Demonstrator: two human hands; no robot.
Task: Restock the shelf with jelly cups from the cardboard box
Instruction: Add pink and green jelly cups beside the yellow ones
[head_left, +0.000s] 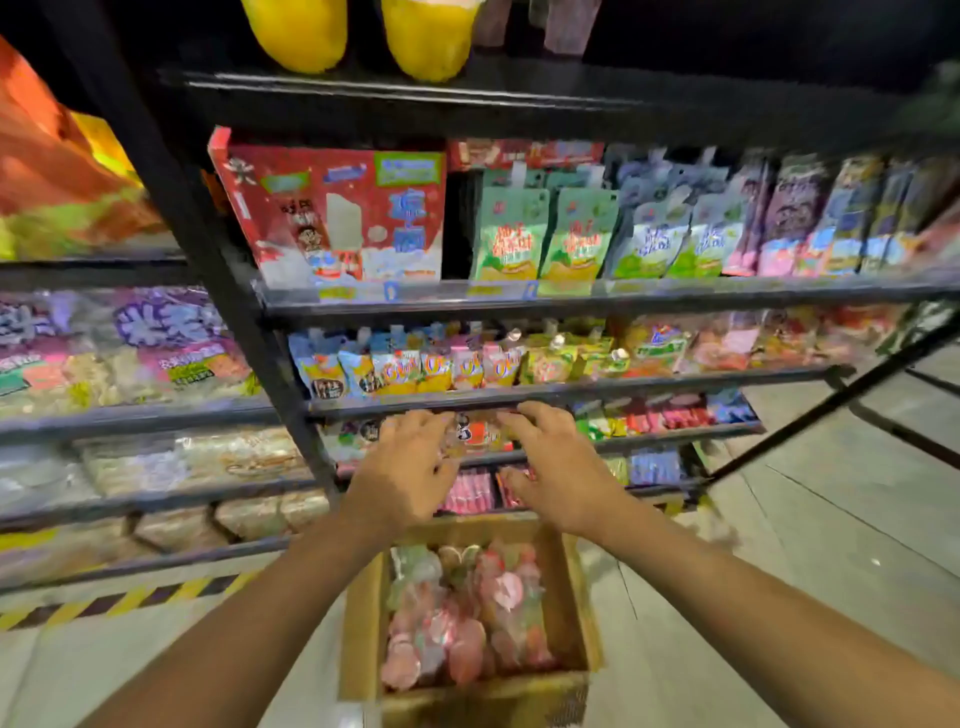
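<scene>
Two hands, left (410, 467), right (558, 467), fingers spread at blurred shelf (571, 396), grip unclear

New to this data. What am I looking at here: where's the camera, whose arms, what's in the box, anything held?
There is no robot: a person wears one wide-angle camera on the head, looking forward and down, so the two bare arms are their own. The left hand and right hand reach into a low shelf of a black snack rack, on either side of a small packet. The picture is blurred there, so I cannot tell if either hand grips it. On the floor below sits an open cardboard box full of pink, red and green jelly cups.
</scene>
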